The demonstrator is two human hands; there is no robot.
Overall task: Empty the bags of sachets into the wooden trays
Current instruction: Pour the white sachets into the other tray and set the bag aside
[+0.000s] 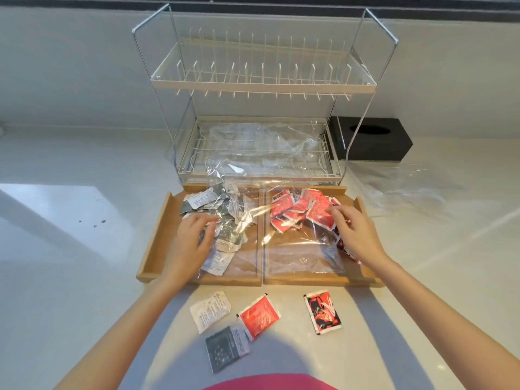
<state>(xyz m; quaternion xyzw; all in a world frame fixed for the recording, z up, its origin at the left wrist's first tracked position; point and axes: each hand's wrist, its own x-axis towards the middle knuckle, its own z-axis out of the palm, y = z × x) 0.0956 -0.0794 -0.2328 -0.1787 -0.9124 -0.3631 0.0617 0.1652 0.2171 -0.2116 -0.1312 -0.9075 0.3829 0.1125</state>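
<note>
Pink clothing (270,382) is showing at the bottom edge of the frame. Just above it, four loose sachets are lying on the white bench (70,277): a grey sachet (226,349) lowest, a white sachet (209,311) up-left of it, a red sachet (259,316) touching the grey one's corner, and a red-black sachet (323,311) apart to the right.

Two wooden trays are sitting side by side mid-frame. Left tray (153,246) is holding a clear bag (242,249) with grey-white sachets (225,240) spilling toward its far end. Right tray (363,274) is holding a second clear bag (304,249) with red sachets (298,209) piled at the far end.

Left hand (194,240) is lying palm down on the grey-white pile, fingers curled loosely; cannot tell whether it is gripping anything. Right hand (354,232) is reaching over the red pile, fingers spread and bent, touching sachets; no clear grip showing.

Behind the trays a two-tier dish rack (264,85) is standing in the upper centre, with crumpled clear plastic (261,144) on its lower shelf. A black tissue box (374,139) is sitting right of the rack, and more clear plastic sheet (408,190) is lying on the bench at right.
</note>
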